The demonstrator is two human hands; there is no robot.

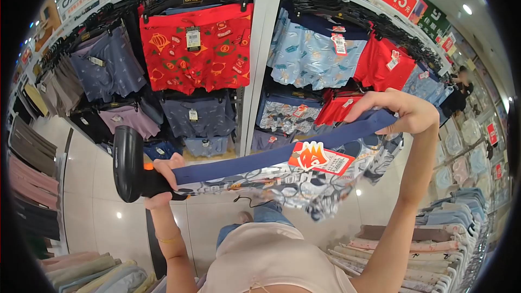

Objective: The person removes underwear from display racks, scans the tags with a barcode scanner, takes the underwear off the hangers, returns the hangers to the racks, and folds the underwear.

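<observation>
Stretched wide in front of me is a pair of patterned boxer shorts [325,184] with a navy waistband; the body is grey, white and dark. At the waistband's right end, my right hand [412,111] pinches the cloth. My left hand [168,176] is closed around the handle of a black barcode scanner [129,165] with an orange trigger, and also grips the waistband's left end. A red and white tag [323,158] hangs from the middle of the waistband. Some of the left fingers are hidden behind the handle and cloth.
Ahead, red printed shorts [195,49] and light blue shorts [317,49] hang on racks split by a white post [266,49]. Folded clothes hang on a rack [429,249] at lower right and another at lower left. A person in black [460,92] is far right.
</observation>
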